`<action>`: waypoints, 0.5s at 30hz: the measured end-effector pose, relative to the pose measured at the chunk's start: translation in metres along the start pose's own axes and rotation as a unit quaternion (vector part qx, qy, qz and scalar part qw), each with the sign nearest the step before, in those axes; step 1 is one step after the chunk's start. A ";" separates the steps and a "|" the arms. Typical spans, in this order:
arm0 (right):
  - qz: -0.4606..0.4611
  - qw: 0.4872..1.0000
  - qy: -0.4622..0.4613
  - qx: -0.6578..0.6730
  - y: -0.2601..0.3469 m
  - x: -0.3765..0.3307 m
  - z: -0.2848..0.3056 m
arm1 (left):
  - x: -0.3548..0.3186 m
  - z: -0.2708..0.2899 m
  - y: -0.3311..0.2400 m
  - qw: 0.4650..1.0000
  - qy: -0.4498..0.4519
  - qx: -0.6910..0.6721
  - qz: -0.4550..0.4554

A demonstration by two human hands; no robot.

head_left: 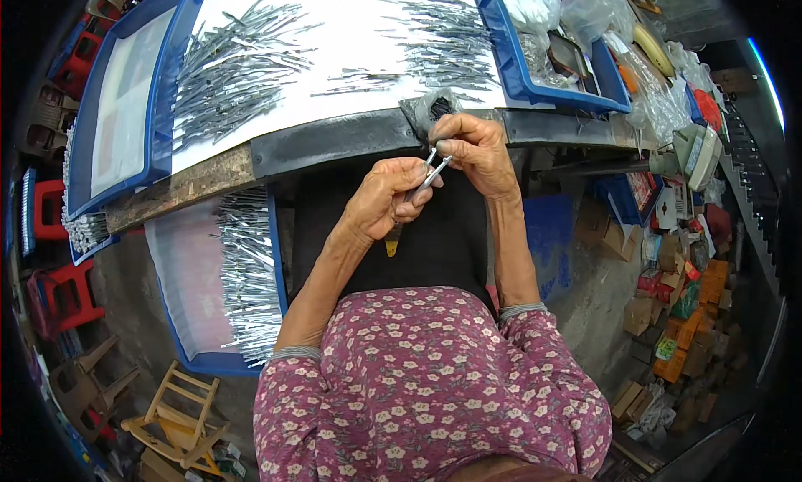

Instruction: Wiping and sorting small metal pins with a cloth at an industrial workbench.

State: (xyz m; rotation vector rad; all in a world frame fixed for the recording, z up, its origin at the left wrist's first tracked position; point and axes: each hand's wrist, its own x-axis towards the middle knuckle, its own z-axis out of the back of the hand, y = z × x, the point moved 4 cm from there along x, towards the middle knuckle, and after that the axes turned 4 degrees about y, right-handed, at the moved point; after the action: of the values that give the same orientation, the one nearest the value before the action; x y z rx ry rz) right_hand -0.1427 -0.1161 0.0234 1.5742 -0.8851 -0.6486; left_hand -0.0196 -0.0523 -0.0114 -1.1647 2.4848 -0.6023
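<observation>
Just in front of the table edge, my left hand (386, 196) is closed around slim silvery metal rods (435, 173), whose ends point up and right. My right hand (483, 152) pinches at the upper ends of these rods; whatever lies between its fingertips is too small to make out. Right behind my right fingers, a clear plastic bag (415, 110) with small black pieces (440, 107) lies at the table edge. Farther back, thin dark-grey metal rods lie in a left pile (242, 68), a right pile (447, 43) and a small group (359, 81).
Blue trays stand on the table at left (159, 139) and right (535, 91), the right one holding plastic bags. Below the table at left, another blue tray (217, 367) contains silvery rods (251, 269). A wooden folding stool (180, 415) and cardboard boxes (618, 235) are on the floor.
</observation>
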 end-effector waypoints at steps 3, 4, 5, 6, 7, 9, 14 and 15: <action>-0.037 0.999 -0.033 -0.009 -0.004 0.000 0.001 | -0.001 0.002 -0.002 1.000 -0.021 0.013 -0.016; -0.037 0.999 -0.032 -0.010 -0.003 0.000 0.001 | -0.002 0.002 -0.004 0.999 -0.031 0.021 -0.031; -0.026 0.998 -0.059 0.028 -0.002 0.000 0.006 | -0.001 0.002 -0.005 0.999 -0.031 0.020 -0.031; -0.015 0.994 -0.087 0.065 -0.002 0.000 0.010 | -0.001 0.003 -0.008 0.998 -0.042 0.025 -0.044; -0.010 0.994 -0.092 0.061 -0.002 -0.001 0.014 | -0.001 0.003 -0.011 0.997 -0.052 0.029 -0.058; -0.012 0.994 -0.082 0.071 0.000 -0.003 0.008 | -0.003 0.005 -0.013 0.995 -0.067 0.038 -0.070; -0.008 0.997 -0.055 0.050 0.001 -0.004 -0.005 | -0.005 0.006 -0.015 0.992 -0.085 0.046 -0.082; -0.011 0.997 -0.064 0.035 -0.001 -0.003 -0.004 | -0.005 0.006 -0.015 0.992 -0.081 0.049 -0.083</action>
State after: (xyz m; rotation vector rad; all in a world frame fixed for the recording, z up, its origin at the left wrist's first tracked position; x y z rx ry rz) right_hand -0.1411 -0.1110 0.0231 1.6211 -0.9969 -0.7471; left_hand -0.0045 -0.0584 -0.0086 -1.3346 2.2131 -0.6398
